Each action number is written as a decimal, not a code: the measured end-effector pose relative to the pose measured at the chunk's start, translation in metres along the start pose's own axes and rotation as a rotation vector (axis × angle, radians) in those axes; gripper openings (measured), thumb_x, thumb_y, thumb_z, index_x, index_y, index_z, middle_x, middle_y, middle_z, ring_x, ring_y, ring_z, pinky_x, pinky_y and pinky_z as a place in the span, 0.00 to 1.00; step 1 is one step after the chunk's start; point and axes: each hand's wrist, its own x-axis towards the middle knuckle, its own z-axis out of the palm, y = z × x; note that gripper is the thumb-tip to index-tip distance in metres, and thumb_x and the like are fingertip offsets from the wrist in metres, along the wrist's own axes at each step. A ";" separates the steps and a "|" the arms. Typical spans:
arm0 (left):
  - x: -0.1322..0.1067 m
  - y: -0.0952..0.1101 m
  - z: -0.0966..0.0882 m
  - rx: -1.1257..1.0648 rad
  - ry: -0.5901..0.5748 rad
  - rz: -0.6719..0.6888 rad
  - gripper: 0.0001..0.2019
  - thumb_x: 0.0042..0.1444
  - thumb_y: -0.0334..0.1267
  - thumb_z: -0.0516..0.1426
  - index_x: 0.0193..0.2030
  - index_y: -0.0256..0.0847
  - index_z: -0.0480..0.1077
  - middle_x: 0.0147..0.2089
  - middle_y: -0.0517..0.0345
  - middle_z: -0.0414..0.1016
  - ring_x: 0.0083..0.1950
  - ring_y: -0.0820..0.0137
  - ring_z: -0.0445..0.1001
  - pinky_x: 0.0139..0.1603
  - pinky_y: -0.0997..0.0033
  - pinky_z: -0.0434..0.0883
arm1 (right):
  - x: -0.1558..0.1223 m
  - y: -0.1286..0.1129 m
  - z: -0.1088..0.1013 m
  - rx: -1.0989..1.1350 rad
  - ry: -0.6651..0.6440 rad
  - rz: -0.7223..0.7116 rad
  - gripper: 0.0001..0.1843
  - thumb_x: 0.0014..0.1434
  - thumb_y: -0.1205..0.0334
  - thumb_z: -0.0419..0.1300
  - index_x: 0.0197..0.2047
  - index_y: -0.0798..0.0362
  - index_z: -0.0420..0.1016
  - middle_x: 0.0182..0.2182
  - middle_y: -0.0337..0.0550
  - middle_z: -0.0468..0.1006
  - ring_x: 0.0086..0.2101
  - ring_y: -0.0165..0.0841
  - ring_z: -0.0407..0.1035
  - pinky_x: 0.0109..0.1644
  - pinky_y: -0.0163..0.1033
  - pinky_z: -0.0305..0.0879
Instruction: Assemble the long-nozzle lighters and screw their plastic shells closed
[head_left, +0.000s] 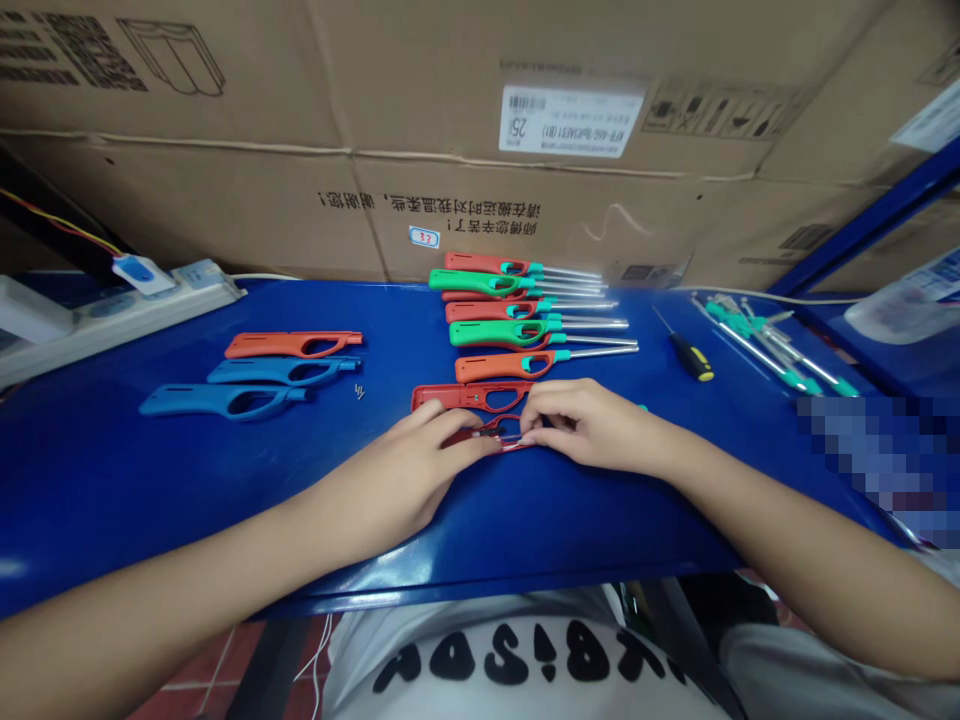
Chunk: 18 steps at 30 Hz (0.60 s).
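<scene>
My left hand (427, 455) grips a red lighter casing half (514, 445) near the table's front, thumb and fingers around its left part. At the casing's right end, my right hand (581, 425) has thumb and forefinger pinched together. A small dark part and a clear piece show inside the casing between the hands; my fingers cover much of it. Just behind lies another red casing half (465, 397), its hollow side up, close to the fingers of both hands.
Behind, a row of several red, green and orange long-nosed lighters (510, 365). Left: blue casings (217, 401), an orange casing (281, 345), small screws (359, 391). Right: a screwdriver (694, 357), metal lighter tubes (765, 345). A power strip (172, 305) and cardboard boxes (420, 100) border the table.
</scene>
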 end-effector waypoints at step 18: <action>0.002 0.001 0.003 0.021 -0.001 -0.014 0.26 0.62 0.20 0.50 0.64 0.44 0.68 0.60 0.48 0.70 0.61 0.56 0.63 0.61 0.52 0.69 | 0.003 -0.006 0.002 0.013 0.016 0.119 0.05 0.60 0.66 0.66 0.32 0.55 0.76 0.26 0.36 0.74 0.25 0.26 0.61 0.32 0.33 0.57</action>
